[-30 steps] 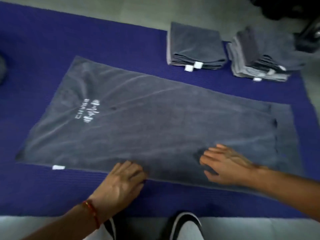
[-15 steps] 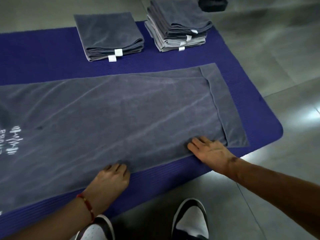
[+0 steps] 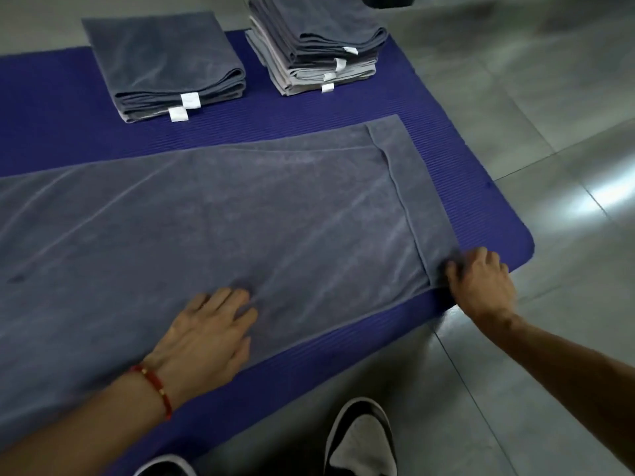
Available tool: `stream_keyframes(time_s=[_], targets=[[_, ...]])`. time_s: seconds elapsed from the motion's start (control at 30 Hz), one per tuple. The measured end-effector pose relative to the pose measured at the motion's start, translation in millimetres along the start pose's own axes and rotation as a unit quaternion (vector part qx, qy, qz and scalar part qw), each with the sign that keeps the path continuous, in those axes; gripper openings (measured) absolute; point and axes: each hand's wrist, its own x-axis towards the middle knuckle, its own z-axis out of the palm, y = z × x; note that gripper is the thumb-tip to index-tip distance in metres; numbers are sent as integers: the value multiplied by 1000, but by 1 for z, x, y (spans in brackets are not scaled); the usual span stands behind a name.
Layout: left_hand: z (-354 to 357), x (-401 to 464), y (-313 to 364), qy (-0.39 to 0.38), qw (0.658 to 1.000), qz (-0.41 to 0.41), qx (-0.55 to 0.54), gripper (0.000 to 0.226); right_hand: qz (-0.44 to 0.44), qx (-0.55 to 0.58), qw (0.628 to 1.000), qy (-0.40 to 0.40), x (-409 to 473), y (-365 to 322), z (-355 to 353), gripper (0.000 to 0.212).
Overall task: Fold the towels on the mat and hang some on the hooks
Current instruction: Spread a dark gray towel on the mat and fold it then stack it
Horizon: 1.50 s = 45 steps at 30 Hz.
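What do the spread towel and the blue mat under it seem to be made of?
Spread towel: soft grey cloth, probably microfibre or terry; matte nap with brushed streaks. Mat: likely foam or rubber, judging by fine ribs and a rounded corner.

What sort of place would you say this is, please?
Probably an indoor room with a gym or laundry feel: grey floor tiles, a purple mat on them, and folded towel stacks.
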Motion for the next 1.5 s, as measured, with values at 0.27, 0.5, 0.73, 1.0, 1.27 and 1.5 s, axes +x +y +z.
stream_keyframes(time_s=[0.27,0.5,0.73,1.0,1.27,1.5], targets=[[2,73,-36,-70,995,-41,50,62,69,164,980,-86,19,19,3,28],[16,104,-76,-56,985,-154,49,64,65,120,980,-146,35,45,-15,19],[38,102,-90,-51,977,-198,53,65,-152,78,985,21,131,-40,-37,26],[38,102,-91,-35,976,-208,53,66,-303,-34,952,-17,256,-219,-40,52],[39,103,-92,-21,976,-209,52,66,-338,-49,937,-73,303,-224,-55,21],[36,103,-90,-22,975,-214,48,67,-170,-8,985,21,244,-225,-19,65]])
